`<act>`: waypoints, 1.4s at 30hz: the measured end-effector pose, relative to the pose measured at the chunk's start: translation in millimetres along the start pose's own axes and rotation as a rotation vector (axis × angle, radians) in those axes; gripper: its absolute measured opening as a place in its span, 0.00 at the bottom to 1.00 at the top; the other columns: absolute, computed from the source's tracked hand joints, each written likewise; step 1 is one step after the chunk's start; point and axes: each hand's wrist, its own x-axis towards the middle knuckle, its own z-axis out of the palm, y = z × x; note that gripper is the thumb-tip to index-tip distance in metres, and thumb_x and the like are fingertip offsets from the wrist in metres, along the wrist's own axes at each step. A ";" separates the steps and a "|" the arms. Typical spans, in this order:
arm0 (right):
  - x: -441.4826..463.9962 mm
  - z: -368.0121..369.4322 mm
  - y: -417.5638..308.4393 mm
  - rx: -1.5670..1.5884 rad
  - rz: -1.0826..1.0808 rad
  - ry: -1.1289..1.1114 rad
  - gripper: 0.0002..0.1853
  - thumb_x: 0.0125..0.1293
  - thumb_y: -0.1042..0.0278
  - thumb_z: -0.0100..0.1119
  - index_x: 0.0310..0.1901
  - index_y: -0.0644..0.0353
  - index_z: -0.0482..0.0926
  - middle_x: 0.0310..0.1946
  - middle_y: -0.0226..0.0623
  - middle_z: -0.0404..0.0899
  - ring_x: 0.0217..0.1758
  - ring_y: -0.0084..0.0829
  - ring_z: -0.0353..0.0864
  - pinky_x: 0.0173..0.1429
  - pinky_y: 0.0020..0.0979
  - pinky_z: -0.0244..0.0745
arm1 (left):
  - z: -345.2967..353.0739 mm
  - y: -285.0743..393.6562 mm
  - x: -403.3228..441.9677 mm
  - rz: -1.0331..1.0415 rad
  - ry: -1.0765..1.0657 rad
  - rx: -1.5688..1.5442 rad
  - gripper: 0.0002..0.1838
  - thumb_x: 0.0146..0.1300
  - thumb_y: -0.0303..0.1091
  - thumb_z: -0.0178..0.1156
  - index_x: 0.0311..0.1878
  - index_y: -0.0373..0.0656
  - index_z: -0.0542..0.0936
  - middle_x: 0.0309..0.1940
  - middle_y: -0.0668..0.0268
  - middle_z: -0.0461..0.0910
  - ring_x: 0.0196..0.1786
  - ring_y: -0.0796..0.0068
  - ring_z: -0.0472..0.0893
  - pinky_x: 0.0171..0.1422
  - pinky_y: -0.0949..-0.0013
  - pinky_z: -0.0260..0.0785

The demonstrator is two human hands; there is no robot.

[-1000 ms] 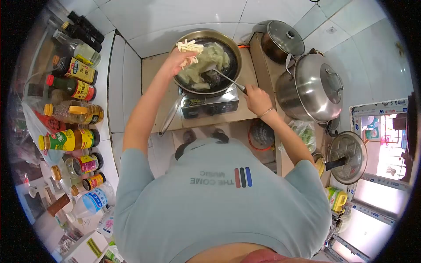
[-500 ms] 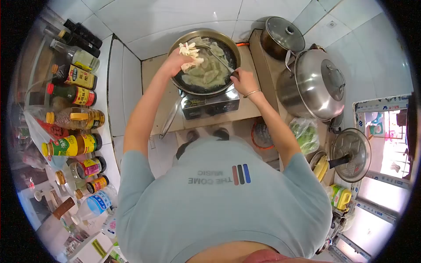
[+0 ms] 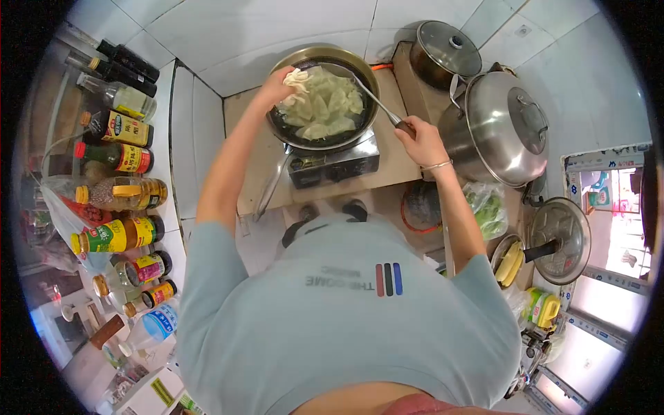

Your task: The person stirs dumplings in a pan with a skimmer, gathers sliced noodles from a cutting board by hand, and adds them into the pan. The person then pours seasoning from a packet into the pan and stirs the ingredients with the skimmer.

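A deep pan [image 3: 374, 77] of liquid sits on a portable stove [image 3: 332, 166], filled with pale, translucent, dumpling-like pieces [image 3: 325, 104]. At the pan's left rim, my left hand [image 3: 274, 90] is closed around a bunch of cream-coloured, noodle-like strips [image 3: 296, 84], held over the pieces. My right hand [image 3: 423, 144], outside the pan to the right, grips the dark handle of a long metal spatula [image 3: 382, 106]. The spatula's head reaches into the far part of the pan and is partly hidden by the pieces.
Several sauce bottles [image 3: 128, 155] line the left counter. On the right ledge stand a lidded brown pot [image 3: 443, 59] and a large steel pot [image 3: 484, 131], with bagged greens [image 3: 487, 211] and a glass lid [image 3: 564, 242] nearer me. The pan's handle [image 3: 271, 190] sticks out towards me.
My right hand has moved right and towards me with the spatula. The pieces in the pan have gathered and risen higher in the middle. My left hand has shifted only slightly.
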 end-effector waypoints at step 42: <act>-38.7 -40.9 -7.2 -0.071 0.067 0.079 0.22 0.56 0.68 0.64 0.49 0.65 0.67 0.28 0.54 0.80 0.32 0.50 0.82 0.37 0.37 0.75 | 65.7 28.6 13.1 -0.207 -0.292 -0.426 0.23 0.64 0.27 0.53 0.63 0.44 0.67 0.49 0.67 0.77 0.52 0.75 0.74 0.57 0.69 0.66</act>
